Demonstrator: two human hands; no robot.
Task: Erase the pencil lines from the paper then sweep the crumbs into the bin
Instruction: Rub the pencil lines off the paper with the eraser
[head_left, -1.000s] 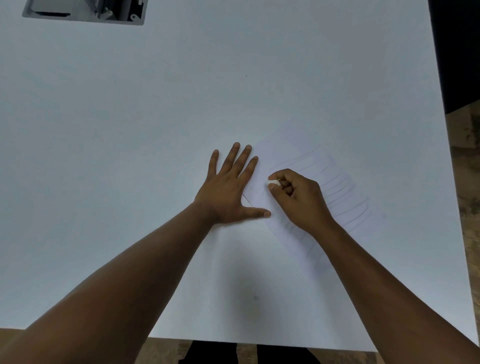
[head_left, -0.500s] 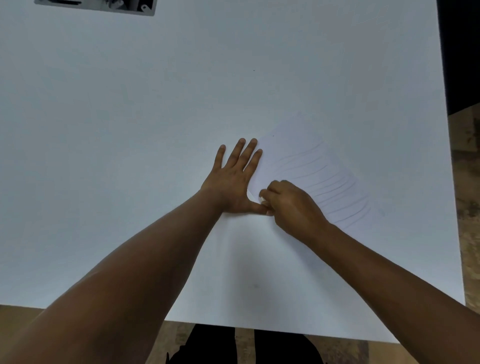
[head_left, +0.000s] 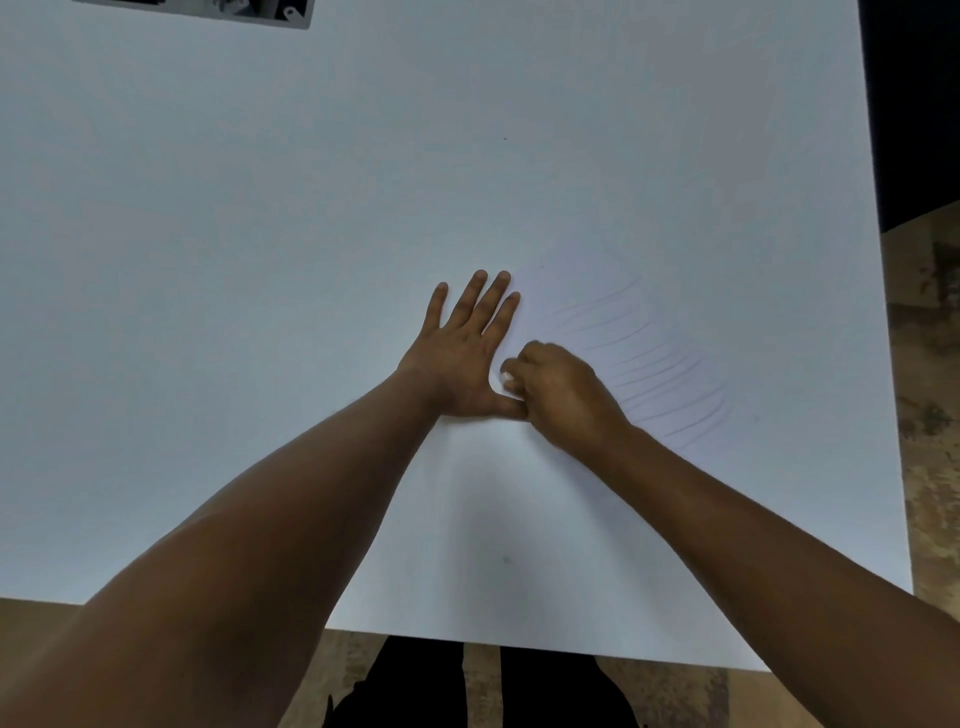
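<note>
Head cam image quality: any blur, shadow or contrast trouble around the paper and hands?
Head view: right hand slightly motion-smeared, the eraser in its grip just a pale blob; left hand sharp, flat at the paper's edge. White paper barely separates from the white table; pencil lines faint. Soft arm shadow near the table's front edge, no hard glare. Wide-angle stretch swells the forearms.

White desk (head_left: 311, 260) fills most of the view. Grey panel or tray (head_left: 244, 10) set in the desk at 11 o'clock, cut off by the top edge, contents too small to tell. Tiny dark speck (head_left: 505, 139) on the desk at 12 o'clock; faint smudge (head_left: 506, 559) at 6 o'clock. Wood-pattern floor (head_left: 930, 415) at 3 o'clock and along the bottom. Dark area (head_left: 909, 104) at 1 o'clock beyond the desk edge. Black clothing (head_left: 467, 686) at 6 o'clock.
</note>
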